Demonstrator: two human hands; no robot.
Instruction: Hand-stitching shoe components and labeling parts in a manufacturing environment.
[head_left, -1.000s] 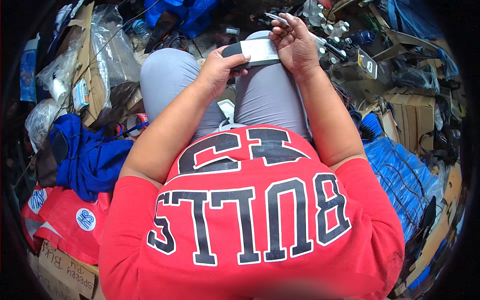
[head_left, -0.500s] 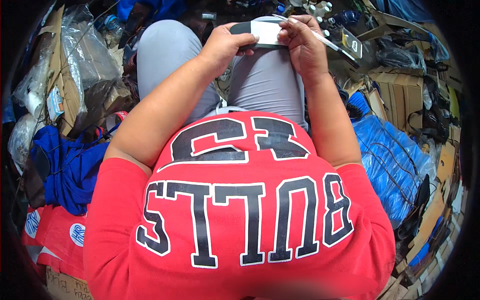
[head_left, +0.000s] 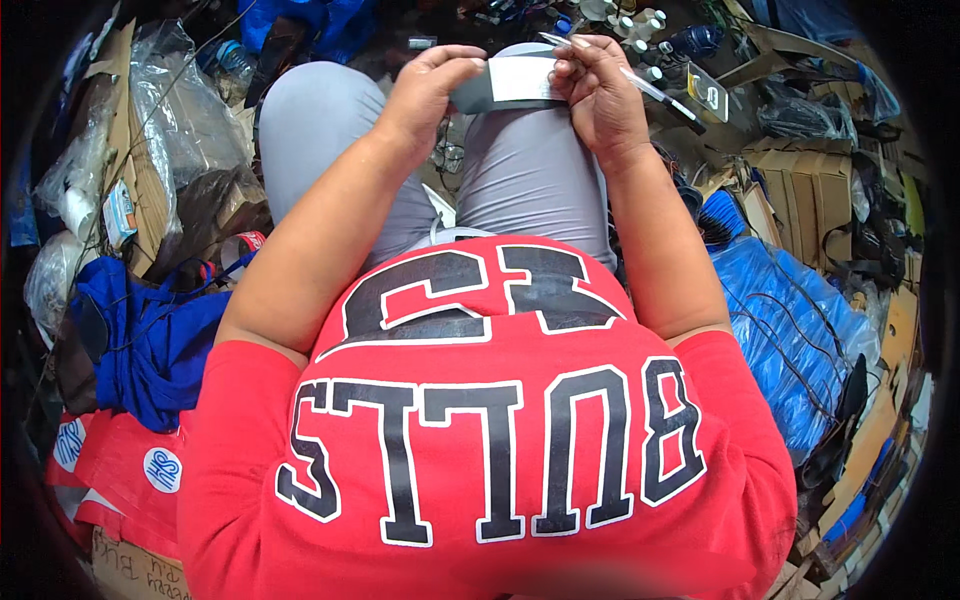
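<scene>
Left hand [head_left: 425,95]: raised over the knees, grip clamped on the card's dark left end
Right hand [head_left: 600,90]: grip pinching the right end, thin tool [head_left: 640,88] alongside
Card [head_left: 515,83]: 12 o'clock, long axis 9-to-3

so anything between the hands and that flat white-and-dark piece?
Nothing visible. The left hand pinches the flat piece at its dark end and the right hand grips its white end, a thin pen-like tool also in that hand.
</scene>
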